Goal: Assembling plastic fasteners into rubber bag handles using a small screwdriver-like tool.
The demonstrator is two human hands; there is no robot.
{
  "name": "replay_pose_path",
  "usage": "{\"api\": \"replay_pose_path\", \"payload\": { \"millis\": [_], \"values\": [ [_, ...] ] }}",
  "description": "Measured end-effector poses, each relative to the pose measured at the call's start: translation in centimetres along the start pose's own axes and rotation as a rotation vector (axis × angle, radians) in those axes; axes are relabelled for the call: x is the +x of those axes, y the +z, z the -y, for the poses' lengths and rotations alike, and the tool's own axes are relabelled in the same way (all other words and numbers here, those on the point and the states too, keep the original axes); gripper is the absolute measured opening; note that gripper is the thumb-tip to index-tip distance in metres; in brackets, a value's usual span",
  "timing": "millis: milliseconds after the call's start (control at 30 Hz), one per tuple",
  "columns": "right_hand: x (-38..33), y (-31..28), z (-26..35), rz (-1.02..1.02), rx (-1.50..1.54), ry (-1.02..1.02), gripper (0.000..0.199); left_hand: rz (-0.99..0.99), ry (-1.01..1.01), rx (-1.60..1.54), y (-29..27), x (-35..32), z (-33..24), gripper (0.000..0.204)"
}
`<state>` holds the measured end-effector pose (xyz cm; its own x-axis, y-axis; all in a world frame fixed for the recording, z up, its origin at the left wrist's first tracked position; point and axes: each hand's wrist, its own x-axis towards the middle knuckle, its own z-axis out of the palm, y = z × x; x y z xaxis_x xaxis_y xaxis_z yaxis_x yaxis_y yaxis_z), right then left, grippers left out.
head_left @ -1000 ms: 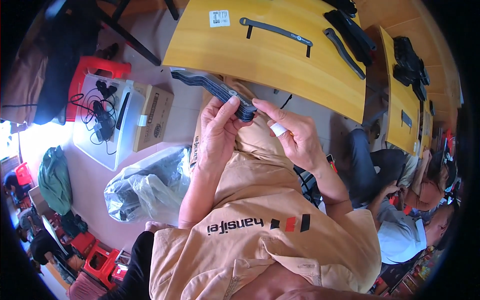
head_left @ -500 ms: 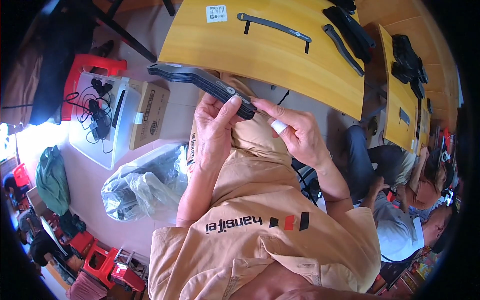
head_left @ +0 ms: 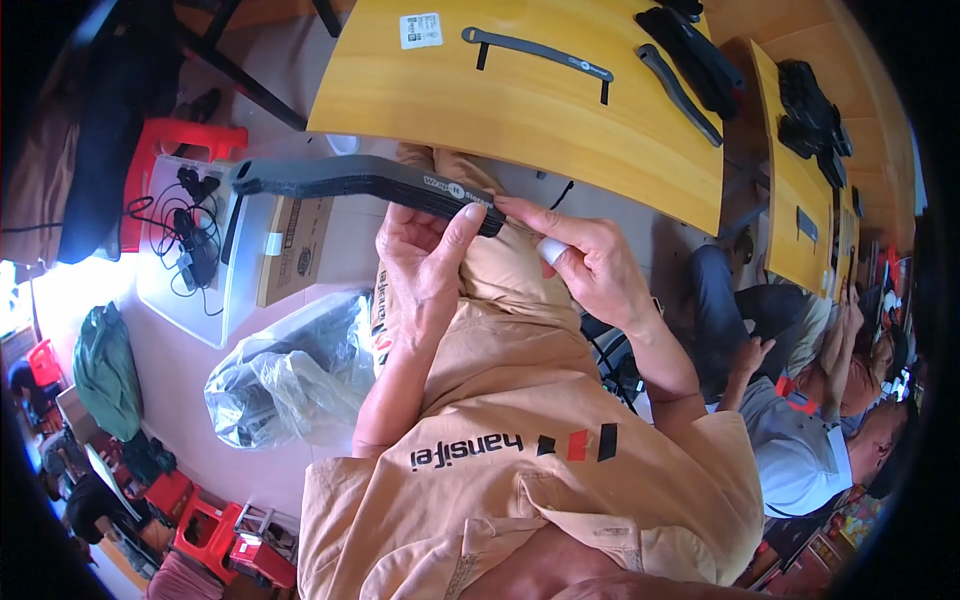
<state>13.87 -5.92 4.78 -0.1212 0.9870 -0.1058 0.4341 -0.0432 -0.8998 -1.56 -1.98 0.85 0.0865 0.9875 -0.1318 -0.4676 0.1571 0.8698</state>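
Note:
A thick stack of dark grey straps (head_left: 345, 178), each with a loop at the far left end, lies slantwise over my lap. My left hand (head_left: 425, 255) is closed round its right end, thumb pressed on top. At that same end my right hand (head_left: 595, 260) touches the straps with its forefinger; a white wrap covers one of its digits. Its other fingers are curled, and what lies under the fingertips is partly hidden. A single grey strap (head_left: 540, 53) with two black tabs rests on the yellow table (head_left: 420, 95) in front of me.
A white label (head_left: 421, 31) and more dark straps (head_left: 690, 60) are on the table. To the left stand a clear bin with black cables (head_left: 195, 235), a cardboard box (head_left: 295, 250), a red stool (head_left: 185, 130) and a plastic bag (head_left: 290, 380). Co-workers (head_left: 800, 450) sit at right.
The strap stack has turned and its looped far end has swung left and a little lower, fanning less. Both hands stay at its right end.

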Motion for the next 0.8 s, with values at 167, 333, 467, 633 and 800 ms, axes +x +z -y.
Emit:
{"api": "replay_pose_path", "payload": {
  "millis": [167, 333, 467, 633, 800],
  "values": [
    [-0.2, 0.3, -0.3, -0.079, 0.006, -0.049, 0.046, -0.047, 0.099, 0.101, 0.2, -0.3, 0.2, 0.026],
    [1.0, 1.0, -1.8, -0.133, -0.008, -0.146, 0.052, 0.035, -0.027, 0.134, 2.4, -3.0, 0.1, 0.025],
    [0.5, -1.0, -1.3, -0.160, 0.061, 0.110, 0.054, -0.052, 0.085, -0.018, 1.8, -1.9, -0.2, 0.024],
    [-0.1, -1.8, 0.4, -0.048, 0.061, 0.075, 0.054, -0.032, -0.133, -0.274, 0.3, -0.4, 0.0, 0.017],
    [-0.3, -1.0, 0.3, -0.046, 0.052, -0.105, 0.047, 0.043, -0.179, -0.320, 0.0, -0.4, 1.0, 0.009]
  ]
}}
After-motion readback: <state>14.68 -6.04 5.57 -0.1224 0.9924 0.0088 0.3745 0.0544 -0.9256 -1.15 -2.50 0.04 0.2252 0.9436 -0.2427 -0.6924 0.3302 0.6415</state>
